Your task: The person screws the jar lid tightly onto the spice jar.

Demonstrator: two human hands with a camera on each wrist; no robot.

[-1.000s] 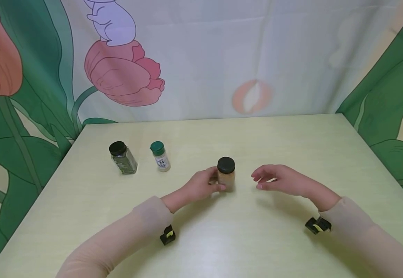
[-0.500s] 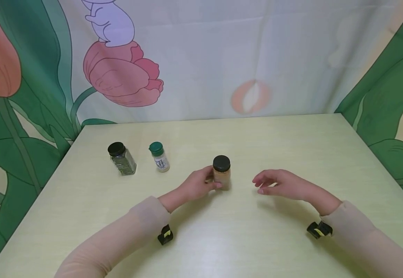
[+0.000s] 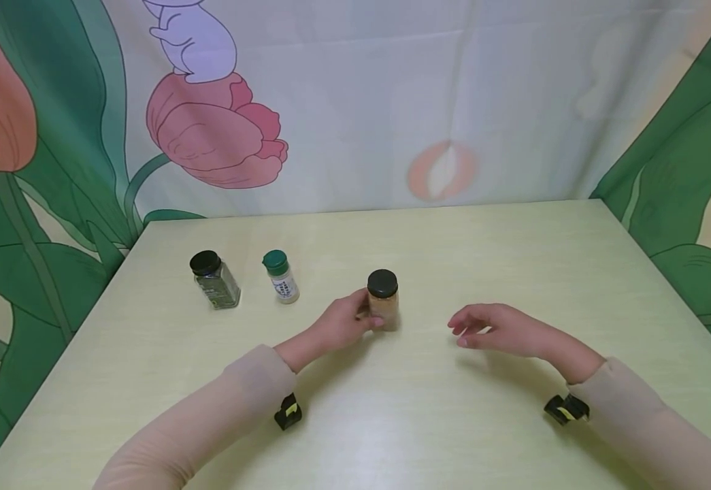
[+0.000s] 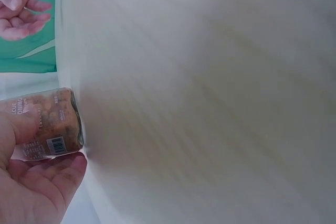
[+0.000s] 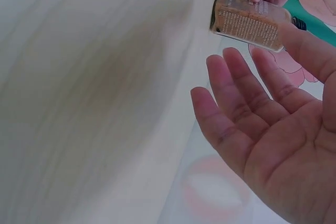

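Note:
My left hand (image 3: 341,322) grips a clear seasoning jar (image 3: 384,307) with a black lid and orange-brown contents, thumb on the near side and fingers behind. The jar stands upright at the table's middle; whether its base touches the table is hard to tell. In the left wrist view, printed text and a barcode show on the jar (image 4: 55,124). My right hand (image 3: 502,330) hovers to the right of the jar, apart from it, with relaxed fingers and nothing in them. In the right wrist view the palm of the right hand (image 5: 273,135) faces the jar (image 5: 249,20).
Left of the hands stand a black-lidded jar of green herbs (image 3: 217,280) and a small green-capped shaker (image 3: 282,278). They share the pale wooden table (image 3: 490,245). Behind its far edge hangs a curtain (image 3: 343,102) printed with flowers.
My left hand has moved the seasoning jar a little to the left and slightly away from me. The right hand has shifted slightly toward me. The other two containers stay put.

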